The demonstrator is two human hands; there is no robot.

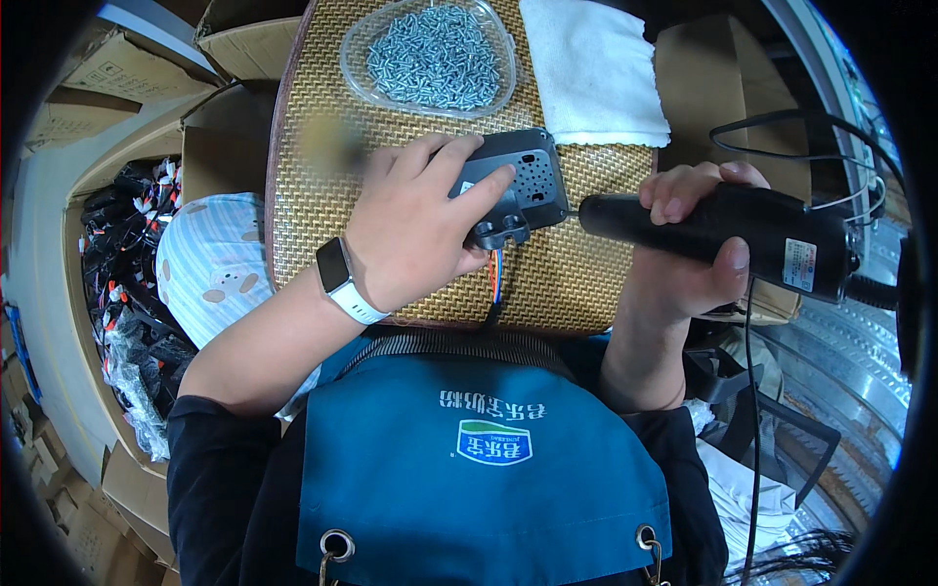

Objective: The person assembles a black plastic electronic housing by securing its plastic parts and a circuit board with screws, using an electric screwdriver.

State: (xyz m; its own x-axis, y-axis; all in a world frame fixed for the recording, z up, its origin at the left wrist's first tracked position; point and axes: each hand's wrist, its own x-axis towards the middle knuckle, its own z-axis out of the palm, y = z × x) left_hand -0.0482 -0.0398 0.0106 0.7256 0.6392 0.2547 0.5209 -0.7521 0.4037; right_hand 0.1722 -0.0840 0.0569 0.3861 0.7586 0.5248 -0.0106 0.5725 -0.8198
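My left hand (425, 210), with a watch on its wrist, is closed over a black plastic housing (537, 181) and holds it on the woven mat. The housing has a perforated grille and a lug on its near side. Coloured wires (497, 273) come out below it, next to my fingers. My right hand (694, 220) is wrapped round a black electric screwdriver (674, 220) lying nearly level. Its narrow end points left, and its bit meets the right side of the housing. Whether a screw sits at the tip is too small to tell.
A clear plastic tub (430, 103) full of small silver screws stands at the far side of the mat (313, 234). A white cloth (591, 73) lies to its right. Cardboard boxes flank the table; the left one (88, 342) holds black wired parts. A cable (750, 420) hangs at the right.
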